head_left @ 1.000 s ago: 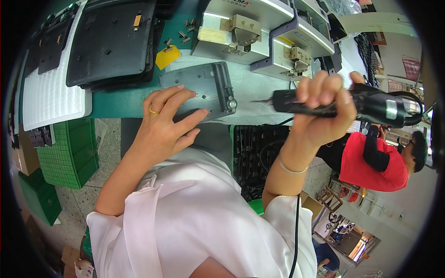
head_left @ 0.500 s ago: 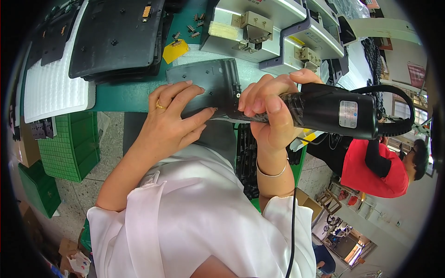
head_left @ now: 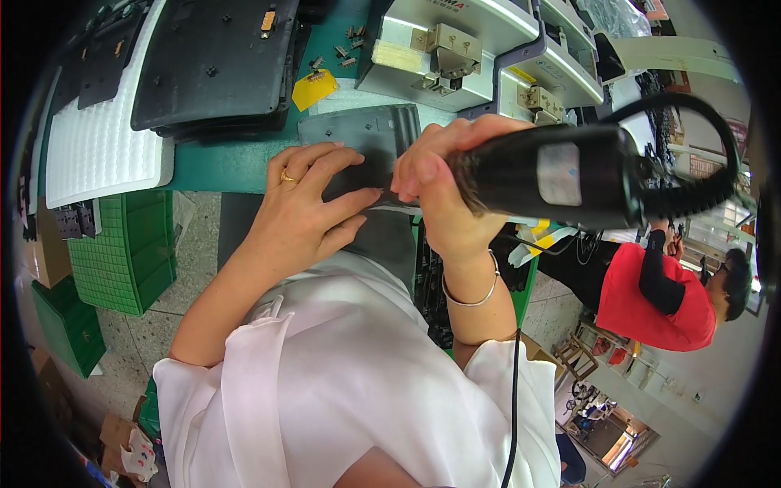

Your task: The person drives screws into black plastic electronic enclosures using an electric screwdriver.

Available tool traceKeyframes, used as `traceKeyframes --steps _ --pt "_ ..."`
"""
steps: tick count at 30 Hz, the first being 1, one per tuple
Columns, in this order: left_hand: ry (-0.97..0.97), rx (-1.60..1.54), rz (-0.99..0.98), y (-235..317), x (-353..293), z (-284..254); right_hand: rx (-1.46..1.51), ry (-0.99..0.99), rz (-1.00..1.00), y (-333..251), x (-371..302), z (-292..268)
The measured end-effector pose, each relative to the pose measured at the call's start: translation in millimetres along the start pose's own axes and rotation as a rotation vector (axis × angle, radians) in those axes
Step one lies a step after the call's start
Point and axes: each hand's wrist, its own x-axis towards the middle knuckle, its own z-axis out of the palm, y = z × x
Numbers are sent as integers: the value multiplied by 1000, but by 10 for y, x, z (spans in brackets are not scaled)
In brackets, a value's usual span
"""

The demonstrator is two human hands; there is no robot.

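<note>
On the green bench, a dark plastic panel [head_left: 355,126] lies near the front edge. My left hand [head_left: 305,195] rests on the panel with its fingers spread, a ring on one finger. Tilted toward me and the right, a black corded electric screwdriver [head_left: 508,175] is held in my right hand [head_left: 439,175], fingers wrapped around its front end. My hand hides the tool's tip, close to the panel's right side. Behind the panel lie a yellow piece [head_left: 314,88] and several small metal-and-black parts [head_left: 343,52].
Large black panels [head_left: 215,73] are stacked at the left beside white foam sheeting [head_left: 110,146]. Silver machines [head_left: 447,57] stand behind the panel. A green crate [head_left: 122,252] sits below the bench at left. A person in red [head_left: 655,297] is at the right.
My right hand and the screwdriver have shifted left, and the tool's back end has swung nearer the camera. My left hand stays on the panel.
</note>
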Motion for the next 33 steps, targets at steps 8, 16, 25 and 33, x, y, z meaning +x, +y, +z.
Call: traceKeyframes --steps 8,16,25,33 --pt "30 4 -57 49 36 44 -79 56 7 -61 -30 -4" --pt "21 11 -64 103 52 73 142 525 -392 -454 138 -770" --pt "-23 4 -77 106 142 43 -208 610 -505 -444 398 -1127" --pt "-21 1 -75 95 148 46 -157 632 -481 -355 444 -1130"
